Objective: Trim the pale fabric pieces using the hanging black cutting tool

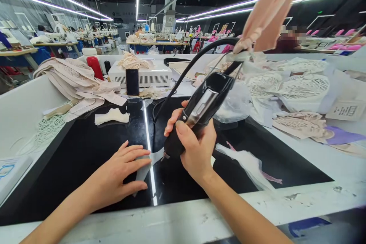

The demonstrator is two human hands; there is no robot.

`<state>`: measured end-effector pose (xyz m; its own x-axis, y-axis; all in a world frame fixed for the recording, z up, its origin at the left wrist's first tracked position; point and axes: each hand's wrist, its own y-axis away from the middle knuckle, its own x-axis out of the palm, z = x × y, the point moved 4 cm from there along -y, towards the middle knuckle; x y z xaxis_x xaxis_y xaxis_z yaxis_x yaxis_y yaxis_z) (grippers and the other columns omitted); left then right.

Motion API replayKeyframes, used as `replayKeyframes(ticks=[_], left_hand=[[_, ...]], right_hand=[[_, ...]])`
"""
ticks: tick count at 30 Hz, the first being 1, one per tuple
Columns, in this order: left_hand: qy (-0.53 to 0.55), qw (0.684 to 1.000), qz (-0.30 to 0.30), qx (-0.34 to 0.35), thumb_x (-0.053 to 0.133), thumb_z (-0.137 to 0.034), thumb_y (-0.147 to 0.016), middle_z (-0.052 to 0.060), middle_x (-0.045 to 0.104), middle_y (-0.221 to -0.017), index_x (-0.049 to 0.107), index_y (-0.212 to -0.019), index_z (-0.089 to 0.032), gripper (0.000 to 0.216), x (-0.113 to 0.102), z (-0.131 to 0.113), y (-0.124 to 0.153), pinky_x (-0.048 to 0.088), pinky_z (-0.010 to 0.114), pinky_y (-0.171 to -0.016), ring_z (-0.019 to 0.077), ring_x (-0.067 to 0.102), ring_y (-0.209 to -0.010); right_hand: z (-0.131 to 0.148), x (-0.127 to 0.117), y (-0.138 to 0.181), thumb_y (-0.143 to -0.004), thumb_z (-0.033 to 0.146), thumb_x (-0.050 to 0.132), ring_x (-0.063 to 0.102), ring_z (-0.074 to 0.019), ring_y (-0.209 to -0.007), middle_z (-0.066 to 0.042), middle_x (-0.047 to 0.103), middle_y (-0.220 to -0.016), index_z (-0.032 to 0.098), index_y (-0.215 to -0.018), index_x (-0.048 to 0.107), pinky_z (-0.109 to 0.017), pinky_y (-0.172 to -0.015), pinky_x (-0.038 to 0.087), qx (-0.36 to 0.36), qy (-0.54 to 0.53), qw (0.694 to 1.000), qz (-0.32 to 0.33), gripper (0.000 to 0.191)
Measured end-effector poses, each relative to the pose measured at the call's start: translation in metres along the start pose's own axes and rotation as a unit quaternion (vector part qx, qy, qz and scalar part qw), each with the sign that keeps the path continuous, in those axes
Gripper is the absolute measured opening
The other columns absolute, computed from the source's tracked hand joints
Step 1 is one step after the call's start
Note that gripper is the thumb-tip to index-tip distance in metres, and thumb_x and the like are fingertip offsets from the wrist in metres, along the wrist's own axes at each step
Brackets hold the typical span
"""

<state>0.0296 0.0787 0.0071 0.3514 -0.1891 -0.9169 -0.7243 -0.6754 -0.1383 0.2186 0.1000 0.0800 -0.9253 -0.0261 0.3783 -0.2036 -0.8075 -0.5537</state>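
"Black handheld tool (203, 103), centre of the frame, right hand (197, 143) wrapped round its body!"

"And the left hand (126, 171)?"

"Lower left of centre, fingers spread, over a pale sheer strip (158, 156) on the black surface (94, 148), tool's tip right beside it!"

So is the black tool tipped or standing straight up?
Tipped: the right hand holds the black tool slanting, its narrow tip lower than its wide end.

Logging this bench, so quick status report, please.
Right hand gripping black power tool. Left hand on pale fabric. Tool's tip by the fabric, contact unclear. Black cord looping behind.
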Motion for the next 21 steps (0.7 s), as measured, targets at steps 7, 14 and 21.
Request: replayKeyframes(ticks=[7,14,21], left_hand=[[-0.026,0.999,0.038,0.014,0.06,-0.04,-0.098,0.005,0.052,-0.151,0.038,-0.152,-0.035,0.058,0.006,-0.001,-0.01,0.024,0.062,-0.12,0.0288,0.043,-0.141],[-0.038,0.998,0.044,0.013,0.055,-0.042,-0.1,0.006,0.05,-0.152,0.039,-0.152,-0.034,0.055,0.011,0.002,-0.009,0.025,0.063,-0.119,0.0297,0.044,-0.141],[-0.042,0.998,0.033,0.015,0.055,-0.042,-0.1,0.006,0.051,-0.151,0.038,-0.152,-0.035,0.056,0.011,0.002,-0.008,0.025,0.061,-0.12,0.0293,0.045,-0.14]], right_hand=[[-0.003,0.008,-0.001,-0.082,0.024,0.071,0.057,-0.0113,-0.059,0.005,0.061,-0.078,0.025,-0.095,0.05,-0.028,-0.057,0.051,-0.009,0.008,1.0,0.013,0.025],[-0.005,0.009,-0.003,-0.081,0.022,0.069,0.057,-0.0106,-0.057,0.006,0.06,-0.075,0.025,-0.091,0.047,-0.027,-0.055,0.05,-0.005,0.028,1.0,0.013,0.025],[-0.005,0.009,-0.002,-0.08,0.021,0.067,0.057,-0.0101,-0.057,0.006,0.06,-0.075,0.024,-0.09,0.047,-0.027,-0.056,0.051,0.004,0.06,0.998,0.011,0.023]])
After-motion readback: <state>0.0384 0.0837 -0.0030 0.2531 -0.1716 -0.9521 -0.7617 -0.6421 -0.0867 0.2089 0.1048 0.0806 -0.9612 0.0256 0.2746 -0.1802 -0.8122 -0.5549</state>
